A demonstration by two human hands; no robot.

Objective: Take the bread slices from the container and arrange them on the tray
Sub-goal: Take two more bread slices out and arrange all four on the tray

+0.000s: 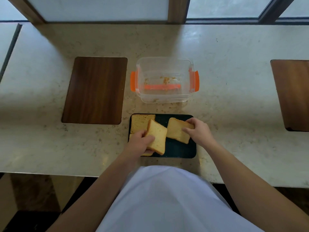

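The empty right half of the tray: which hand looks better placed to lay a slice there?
Probably the right hand: its slice already hangs over the tray's bare right side, while the left hand's slice overlaps bread at left.

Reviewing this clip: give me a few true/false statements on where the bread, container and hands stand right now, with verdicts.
1. The container holds only crumbs. True.
2. The left hand is empty. False: it grips a tilted bread slice.
3. The right hand holds a slice over the tray. True.
4. The container's lid is on. False: it is open.
5. A slice lies on the wooden board. False: the board is bare.
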